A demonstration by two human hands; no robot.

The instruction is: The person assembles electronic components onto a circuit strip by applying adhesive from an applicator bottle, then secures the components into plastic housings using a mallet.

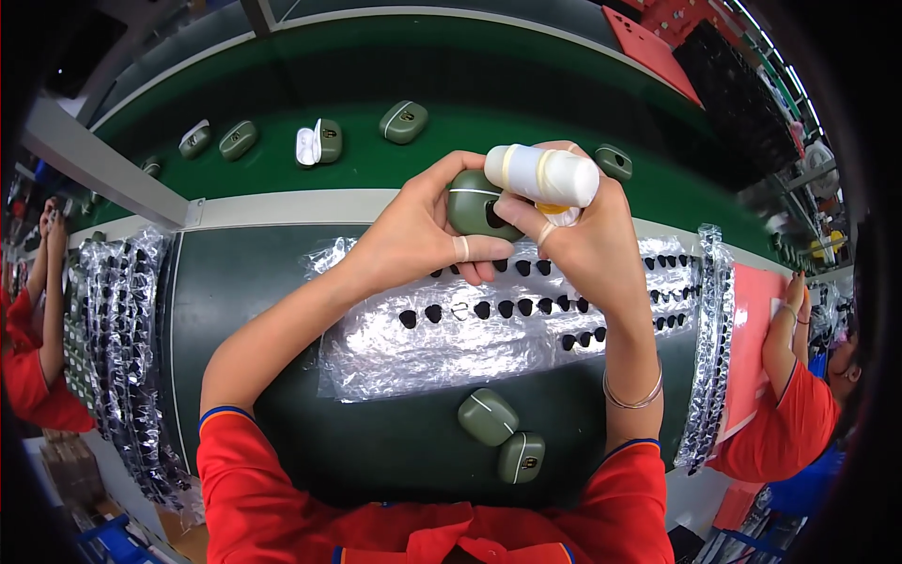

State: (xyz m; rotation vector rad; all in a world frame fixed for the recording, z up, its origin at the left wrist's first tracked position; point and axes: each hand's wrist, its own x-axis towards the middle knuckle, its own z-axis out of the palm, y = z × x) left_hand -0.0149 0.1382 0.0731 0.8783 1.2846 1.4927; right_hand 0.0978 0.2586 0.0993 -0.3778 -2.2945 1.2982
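My left hand [406, 233] is closed around a rounded dark-green earbud case [468, 205] with a pale seam line. In my right hand [594, 246] is a white bottle [567, 179], lying on its side with a yellowish part below it. The right thumb presses at a black patch [494, 214] on the case front. Pale bands wrap both thumbs. Under my hands lies a clear plastic sheet [423, 362] carrying rows of small black pieces [482, 310]. Two more green cases, one [488, 417] touching the other [520, 458], rest on the dark table near me.
Beyond the table's pale rail [301, 205], several green cases, one open case [319, 143] among them, sit on a green belt [272, 85]. Plastic strips hang over both table ends. Co-workers in red, one at right [785, 414], work on either side.
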